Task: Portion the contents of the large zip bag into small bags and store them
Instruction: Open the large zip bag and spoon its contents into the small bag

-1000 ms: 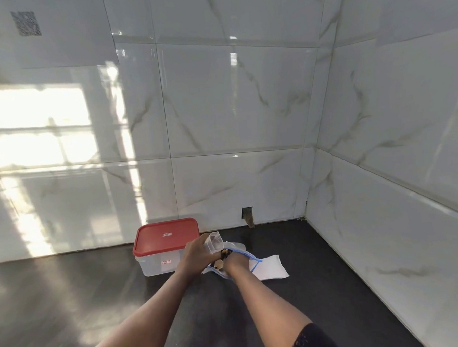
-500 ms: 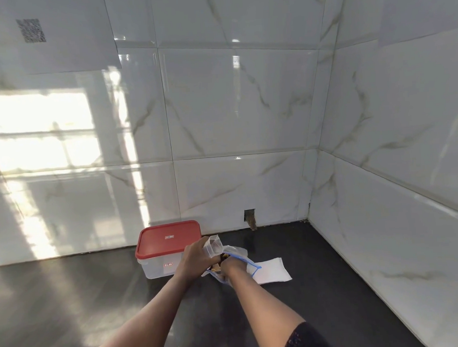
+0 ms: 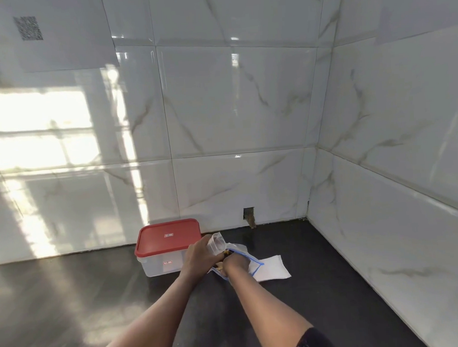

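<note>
Dark counter (image 3: 321, 288) in a white-tiled corner, low centre of frame: left hand (image 3: 197, 257) has its fingers curled round a small clear bag (image 3: 217, 244), held roughly upright just right of the red-lidded container (image 3: 167, 240). Right hand (image 3: 235, 264) is dug into the large zip bag (image 3: 249, 259) lying on the counter, fingers hidden, so can't tell what they're pinching. The small clear bag sits just up-left of that hand, so a short lift, I reckon.

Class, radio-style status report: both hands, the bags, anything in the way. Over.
Left hand grips small bag. Right hand at mouth of large zip bag on the counter. Red-lidded box close beside left hand, lid on.
</note>
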### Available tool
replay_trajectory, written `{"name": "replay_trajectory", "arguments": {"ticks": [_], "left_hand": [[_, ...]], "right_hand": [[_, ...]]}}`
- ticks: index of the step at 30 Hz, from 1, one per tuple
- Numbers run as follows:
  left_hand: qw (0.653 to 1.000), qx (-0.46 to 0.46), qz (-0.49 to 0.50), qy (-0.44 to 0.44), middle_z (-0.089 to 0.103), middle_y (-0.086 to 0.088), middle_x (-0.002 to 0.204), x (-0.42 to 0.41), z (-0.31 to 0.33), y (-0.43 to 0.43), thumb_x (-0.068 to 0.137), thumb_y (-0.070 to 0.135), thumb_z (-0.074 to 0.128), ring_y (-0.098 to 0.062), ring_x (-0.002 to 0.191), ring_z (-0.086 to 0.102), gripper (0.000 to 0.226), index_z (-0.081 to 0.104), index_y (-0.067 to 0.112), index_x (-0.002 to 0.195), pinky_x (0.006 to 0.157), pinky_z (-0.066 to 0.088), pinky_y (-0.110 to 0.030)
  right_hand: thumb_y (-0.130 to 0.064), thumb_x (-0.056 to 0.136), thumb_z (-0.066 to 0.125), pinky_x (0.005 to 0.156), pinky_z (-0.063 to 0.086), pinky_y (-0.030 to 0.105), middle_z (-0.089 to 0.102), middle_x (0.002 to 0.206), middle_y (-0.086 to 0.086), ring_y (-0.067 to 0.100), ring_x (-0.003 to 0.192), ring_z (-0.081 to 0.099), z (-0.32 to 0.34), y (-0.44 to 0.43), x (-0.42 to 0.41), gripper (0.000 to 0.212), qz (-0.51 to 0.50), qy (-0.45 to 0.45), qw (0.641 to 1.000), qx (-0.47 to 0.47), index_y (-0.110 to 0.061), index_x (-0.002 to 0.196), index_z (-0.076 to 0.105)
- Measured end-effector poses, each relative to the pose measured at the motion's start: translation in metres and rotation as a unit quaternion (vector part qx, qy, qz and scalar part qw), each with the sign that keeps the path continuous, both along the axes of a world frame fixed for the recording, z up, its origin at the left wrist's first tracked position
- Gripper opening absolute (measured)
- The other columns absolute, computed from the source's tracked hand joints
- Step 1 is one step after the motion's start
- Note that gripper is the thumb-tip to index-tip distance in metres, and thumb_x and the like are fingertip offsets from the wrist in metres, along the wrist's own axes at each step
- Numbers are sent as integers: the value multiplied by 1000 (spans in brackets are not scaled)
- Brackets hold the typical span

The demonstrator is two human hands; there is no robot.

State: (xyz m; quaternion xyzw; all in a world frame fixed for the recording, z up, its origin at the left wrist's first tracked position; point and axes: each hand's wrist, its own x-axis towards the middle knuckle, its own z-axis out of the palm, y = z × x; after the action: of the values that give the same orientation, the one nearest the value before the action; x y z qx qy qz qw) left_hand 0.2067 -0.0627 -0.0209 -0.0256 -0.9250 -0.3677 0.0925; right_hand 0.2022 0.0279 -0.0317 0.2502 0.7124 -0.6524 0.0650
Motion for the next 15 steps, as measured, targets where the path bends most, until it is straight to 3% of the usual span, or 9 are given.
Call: {"name": "replay_trajectory", "arguments": {"ticks": [2, 4, 7, 10, 15], "left_hand": [[1000, 6, 0, -8, 69, -6, 94, 0, 0, 3, 65, 36, 65, -30, 90, 62, 42, 63, 11, 99, 75, 44, -35], [1000, 13, 0, -15, 69, -4, 92, -3, -3, 7, 58, 44, 55, -30, 89, 62, 48, 62, 14, 95, 75, 45, -35], [1000, 21, 3, -15, 67, -3, 87, -5, -3, 11, 63, 41, 59, -30, 87, 61, 35, 58, 16, 88, 69, 40, -32], [999, 30, 15, -4, 68, -5, 87, -4, -2, 16, 71, 28, 67, -30, 86, 59, 20, 56, 18, 85, 67, 35, -29], [1000, 18, -9, -2, 64, 1, 80, -8, -7, 19, 73, 34, 68, -26, 82, 60, 23, 54, 18, 84, 66, 36, -29]], "right_hand": [[-10, 100, 36, 76, 52, 25, 61, 114, 17, 28, 103, 61, -1, 2, 0, 31, 22, -14, 1000, 5, 0, 120, 57], [-17, 100, 39, 91, 47, 27, 56, 131, 12, 24, 120, 55, 1, 6, 1, 36, 33, -16, 997, 73, -4, 131, 52], [-13, 100, 39, 82, 44, 24, 58, 130, 8, 20, 119, 56, 2, 13, -1, 33, 6, -38, 990, 133, -6, 128, 55], [-16, 98, 46, 88, 46, 25, 59, 130, 8, 21, 120, 56, 11, 18, -4, 32, -19, -43, 986, 157, -6, 127, 55], [-9, 94, 51, 91, 48, 31, 58, 127, 16, 26, 119, 56, 14, 32, -7, 31, -57, -34, 985, 160, -1, 123, 55]]}}
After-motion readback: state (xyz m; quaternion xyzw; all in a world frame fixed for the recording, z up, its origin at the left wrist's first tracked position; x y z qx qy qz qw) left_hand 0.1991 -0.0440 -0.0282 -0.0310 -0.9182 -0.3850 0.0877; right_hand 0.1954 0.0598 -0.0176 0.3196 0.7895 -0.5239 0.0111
